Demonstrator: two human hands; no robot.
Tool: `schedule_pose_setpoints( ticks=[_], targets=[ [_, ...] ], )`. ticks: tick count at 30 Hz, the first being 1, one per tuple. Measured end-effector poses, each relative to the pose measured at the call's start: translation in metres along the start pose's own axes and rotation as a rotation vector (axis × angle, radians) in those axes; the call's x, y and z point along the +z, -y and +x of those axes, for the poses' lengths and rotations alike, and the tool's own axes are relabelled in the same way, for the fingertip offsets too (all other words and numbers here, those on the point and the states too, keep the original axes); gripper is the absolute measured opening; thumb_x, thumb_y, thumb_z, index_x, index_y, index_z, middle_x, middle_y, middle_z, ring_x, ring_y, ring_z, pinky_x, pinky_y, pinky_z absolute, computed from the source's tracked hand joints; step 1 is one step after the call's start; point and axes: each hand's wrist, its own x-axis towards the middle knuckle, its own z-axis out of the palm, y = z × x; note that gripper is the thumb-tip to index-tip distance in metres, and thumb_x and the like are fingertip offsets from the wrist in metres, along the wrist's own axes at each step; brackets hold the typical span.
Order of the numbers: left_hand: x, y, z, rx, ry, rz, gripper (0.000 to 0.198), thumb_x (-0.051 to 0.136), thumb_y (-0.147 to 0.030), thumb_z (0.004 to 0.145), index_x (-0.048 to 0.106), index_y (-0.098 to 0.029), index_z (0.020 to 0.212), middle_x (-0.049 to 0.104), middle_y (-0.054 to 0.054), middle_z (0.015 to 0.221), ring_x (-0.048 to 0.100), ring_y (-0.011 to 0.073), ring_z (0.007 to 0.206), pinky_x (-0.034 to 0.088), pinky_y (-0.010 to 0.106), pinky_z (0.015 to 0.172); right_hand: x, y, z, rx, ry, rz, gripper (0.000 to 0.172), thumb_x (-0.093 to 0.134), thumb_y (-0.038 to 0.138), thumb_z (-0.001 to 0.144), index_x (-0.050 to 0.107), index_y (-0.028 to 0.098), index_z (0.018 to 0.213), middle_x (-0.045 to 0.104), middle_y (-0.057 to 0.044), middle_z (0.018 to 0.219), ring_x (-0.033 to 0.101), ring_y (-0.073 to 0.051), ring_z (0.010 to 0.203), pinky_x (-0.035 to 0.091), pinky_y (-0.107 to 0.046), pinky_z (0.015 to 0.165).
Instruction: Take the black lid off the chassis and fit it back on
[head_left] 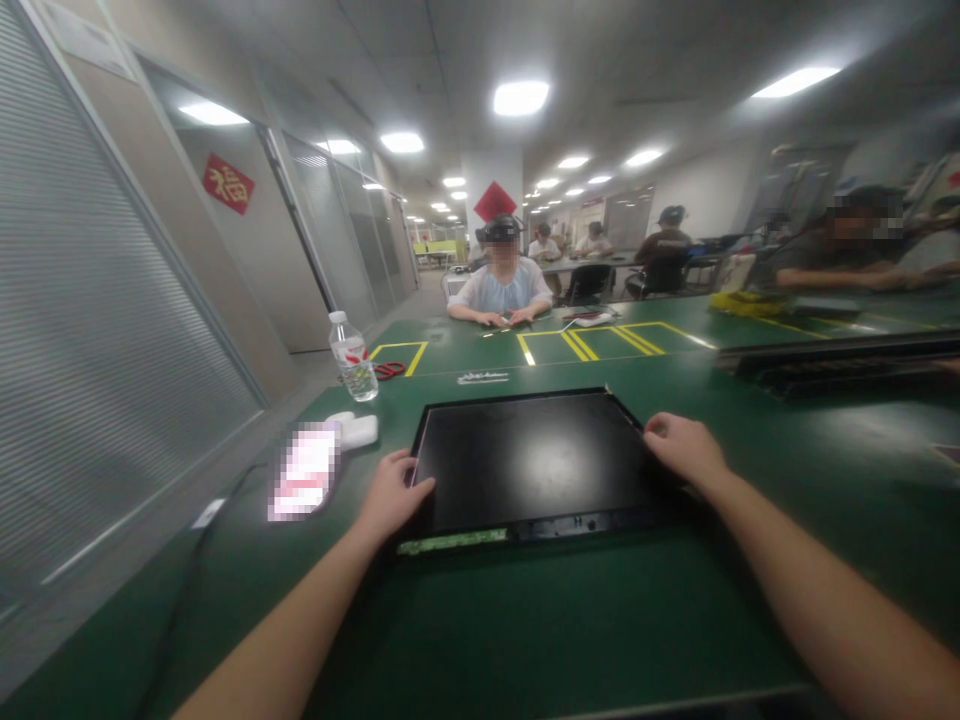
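Observation:
A black flat display panel [517, 455] with a thin dark frame lies in front of me on the green table. Along its near edge a strip of green circuit board [454, 542] shows. My left hand [394, 495] grips the panel's left side, thumb over the top and fingers around the edge. At the upper right edge, my right hand [684, 448] holds on with its fingers curled and pressed against the frame. What the right fingertips do beneath the edge is hidden.
A water bottle [352, 358], red-handled scissors [390, 371], a white case [357, 431] and a blurred-out phone [304, 472] stand or lie to the left. Long black parts [847, 365] lie at right. Across the green table [555, 620] sits a person [501, 285].

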Motion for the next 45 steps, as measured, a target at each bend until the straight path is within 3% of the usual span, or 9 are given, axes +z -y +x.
schedule_pose_setpoints(
  ticks=[7,11,17,23,30,37,45],
  targets=[
    [0.000,-0.003,-0.002,0.042,-0.018,-0.022,0.040,0.068,-0.036,0.066,0.074,-0.016,0.100,0.060,0.017,0.130,0.053,0.0362,0.129,0.036,0.044,0.112,-0.003,0.008,-0.006,0.003,0.012,-0.086,0.028,0.049,0.033,0.084,0.072,0.022,0.095,0.073,-0.010,0.089,0.067,-0.025,0.083,0.041,-0.029,0.061],
    [-0.010,-0.005,-0.003,0.021,-0.034,-0.116,0.043,0.069,-0.034,0.065,0.072,-0.017,0.104,0.067,0.017,0.119,0.060,0.0348,0.117,0.043,0.042,0.104,0.000,0.002,-0.004,-0.003,0.007,-0.042,0.029,0.050,0.033,0.083,0.073,0.022,0.097,0.073,-0.009,0.090,0.066,-0.024,0.081,0.041,-0.029,0.061],
    [-0.026,-0.004,-0.002,-0.016,0.088,0.236,0.036,0.060,-0.039,0.076,0.070,-0.012,0.099,0.068,0.018,0.111,0.064,0.0329,0.105,0.046,0.039,0.094,0.004,-0.011,0.003,-0.007,-0.031,0.076,0.026,0.055,0.029,0.079,0.075,0.022,0.094,0.075,-0.006,0.088,0.066,-0.021,0.079,0.042,-0.027,0.063],
    [-0.026,0.001,0.000,0.007,0.152,0.372,0.030,0.050,-0.037,0.085,0.068,-0.013,0.085,0.061,0.017,0.103,0.064,0.0284,0.096,0.047,0.035,0.092,0.003,-0.025,0.009,0.059,-0.116,0.123,0.027,0.061,0.033,0.076,0.075,0.022,0.096,0.076,-0.007,0.093,0.068,-0.022,0.081,0.045,-0.027,0.065],
    [-0.023,-0.002,0.001,0.040,0.188,0.450,0.031,0.040,-0.028,0.089,0.067,-0.014,0.082,0.059,0.016,0.095,0.063,0.0286,0.094,0.047,0.036,0.088,0.008,-0.029,0.015,0.095,0.101,0.068,0.029,0.065,0.034,0.075,0.079,0.021,0.098,0.077,-0.008,0.094,0.071,-0.023,0.083,0.050,-0.029,0.067],
    [-0.024,-0.008,0.002,0.033,0.176,0.382,0.024,0.043,-0.020,0.087,0.050,-0.021,0.064,0.060,0.009,0.077,0.059,0.0227,0.075,0.039,0.029,0.065,0.010,-0.025,0.013,0.077,0.141,0.068,0.026,0.064,0.025,0.077,0.079,0.018,0.098,0.077,-0.009,0.099,0.071,-0.021,0.079,0.052,-0.027,0.066],
    [-0.029,-0.010,0.001,-0.043,0.029,0.026,0.026,0.052,-0.021,0.080,0.040,-0.023,0.057,0.050,-0.002,0.057,0.049,0.0179,0.060,0.031,0.027,0.057,0.008,-0.021,0.011,0.046,0.121,0.001,0.024,0.064,0.024,0.076,0.079,0.019,0.094,0.077,-0.009,0.094,0.071,-0.021,0.079,0.051,-0.026,0.066]
  ],
)
